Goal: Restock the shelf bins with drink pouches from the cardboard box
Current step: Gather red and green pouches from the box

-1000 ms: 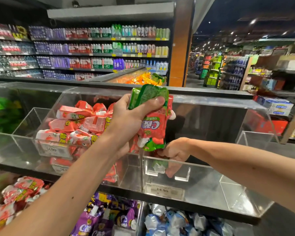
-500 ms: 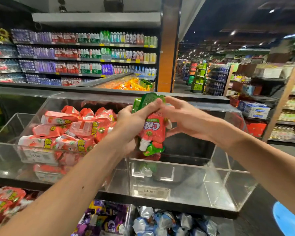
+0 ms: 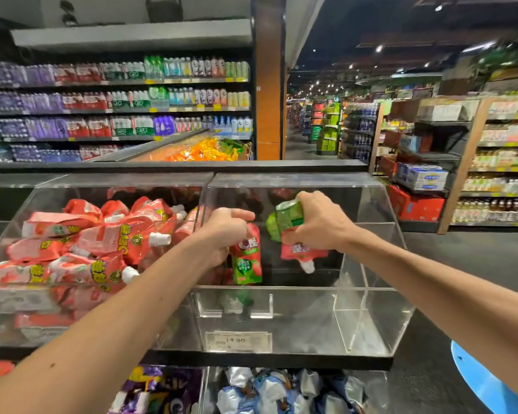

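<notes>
My left hand (image 3: 224, 234) grips a red and green drink pouch (image 3: 247, 258) that hangs upright inside the clear acrylic bin (image 3: 368, 300) on the right. My right hand (image 3: 317, 222) holds another pouch (image 3: 293, 231), green end up and white spout down, over the same bin. That bin holds nothing else that I can see. The clear bin to its left (image 3: 27, 210) is heaped with red and pink pouches (image 3: 102, 243). No cardboard box is in view.
A price tag reading 14.90 (image 3: 238, 341) sits on the right bin's front. Lower bins hold purple pouches (image 3: 159, 389) and blue-silver pouches (image 3: 275, 389). A blue object (image 3: 485, 383) is at bottom right. Store shelves and an aisle lie behind.
The pouches bunched in my left hand have been split: my right hand took one away to the right, and both hands dropped lower into the right bin.
</notes>
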`<state>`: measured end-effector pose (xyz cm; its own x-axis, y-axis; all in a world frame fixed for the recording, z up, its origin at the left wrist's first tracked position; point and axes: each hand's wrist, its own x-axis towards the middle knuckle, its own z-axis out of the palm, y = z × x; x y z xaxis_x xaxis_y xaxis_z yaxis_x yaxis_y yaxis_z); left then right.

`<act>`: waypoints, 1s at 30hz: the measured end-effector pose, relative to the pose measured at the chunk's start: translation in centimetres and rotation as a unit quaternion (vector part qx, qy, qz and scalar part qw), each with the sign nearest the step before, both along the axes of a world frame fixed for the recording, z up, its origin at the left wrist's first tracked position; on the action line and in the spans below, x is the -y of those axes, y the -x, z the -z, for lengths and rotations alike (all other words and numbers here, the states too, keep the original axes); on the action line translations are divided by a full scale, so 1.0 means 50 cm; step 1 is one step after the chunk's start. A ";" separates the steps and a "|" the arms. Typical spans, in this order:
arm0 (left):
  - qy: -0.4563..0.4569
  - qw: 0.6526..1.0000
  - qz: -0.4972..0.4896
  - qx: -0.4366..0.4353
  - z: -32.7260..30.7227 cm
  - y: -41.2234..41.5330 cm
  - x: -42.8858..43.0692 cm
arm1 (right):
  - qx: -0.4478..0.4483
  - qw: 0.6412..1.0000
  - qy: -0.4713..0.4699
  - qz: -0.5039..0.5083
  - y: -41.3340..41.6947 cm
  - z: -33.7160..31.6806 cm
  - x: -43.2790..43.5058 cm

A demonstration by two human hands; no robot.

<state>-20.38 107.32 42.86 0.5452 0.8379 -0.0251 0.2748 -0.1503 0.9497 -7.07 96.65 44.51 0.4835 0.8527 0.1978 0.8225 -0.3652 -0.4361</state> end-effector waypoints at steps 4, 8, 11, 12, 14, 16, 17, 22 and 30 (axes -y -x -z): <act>-0.116 0.973 0.101 -0.172 0.003 -0.036 -0.017 | 0.171 0.979 0.109 -0.003 0.008 0.013 -0.009; -0.116 0.937 0.156 -0.290 0.008 -0.097 -0.031 | 0.130 0.968 0.214 -0.028 -0.002 0.019 -0.028; -0.067 0.918 0.178 -0.349 0.021 -0.122 -0.035 | 0.111 0.963 0.243 -0.045 -0.004 0.034 -0.046; -0.043 0.905 0.198 -0.375 0.026 -0.130 -0.031 | 0.106 0.960 0.253 -0.051 -0.008 0.040 -0.050; -0.036 0.891 0.213 -0.400 0.036 -0.141 -0.037 | 0.107 0.952 0.279 -0.067 -0.016 0.045 -0.061; -0.062 0.889 0.211 -0.401 0.048 -0.144 -0.044 | 0.097 0.941 0.314 -0.083 -0.018 0.044 -0.067; -0.088 0.884 0.214 -0.407 0.053 -0.141 -0.042 | 0.088 0.935 0.333 -0.089 -0.018 0.044 -0.073; -0.293 0.780 0.246 -0.496 0.077 -0.135 -0.047 | 0.071 0.899 0.420 -0.102 -0.015 0.055 -0.087; -0.361 0.741 0.229 -0.517 0.080 -0.141 -0.074 | 0.136 0.893 0.403 -0.149 -0.003 0.047 -0.067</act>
